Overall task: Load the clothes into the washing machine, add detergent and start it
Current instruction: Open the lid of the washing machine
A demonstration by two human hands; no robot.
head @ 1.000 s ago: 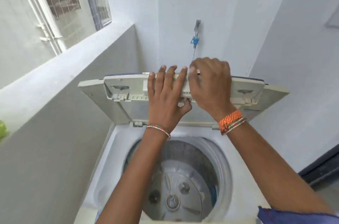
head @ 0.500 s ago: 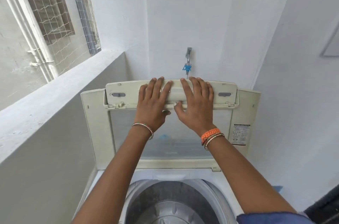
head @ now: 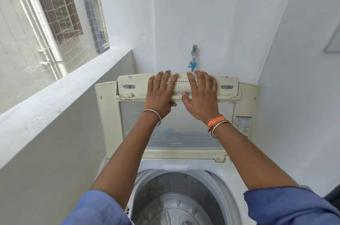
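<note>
Our fingers lie straight and slightly spread, flat against the top panel of the raised lid [head: 178, 114]. The left hand [head: 161, 94] presses with its thumb tucked under the panel's lower edge; the right hand [head: 200, 95] rests just beside it, thumb angled toward the middle, and neither hand grips anything. Thread bracelets circle both wrists, the right one orange and braided.

We judge this to be the opening step: the lid stands upright, near the wall behind it, and we steady it there. The washing machine [head: 222, 178] sits directly below us, its drum [head: 176, 200] open and, so far as we see, holding no clothes. No clothes and no detergent are in view, so the next move calls for letting go of the lid once it holds on its own, then turning away to fetch the laundry.

The lid is cream, yellowed hard plastic with a folding upper section, small clips along the hinge line and a translucent ribbed window below. A printed label [head: 243, 126] sits on its right frame. The drum is round grey metal with a ridged pulsator at the bottom, ringed by a smooth white plastic collar. Above the lid a chrome tap [head: 193, 53] with a blue fitting juts from the painted wall.
</note>
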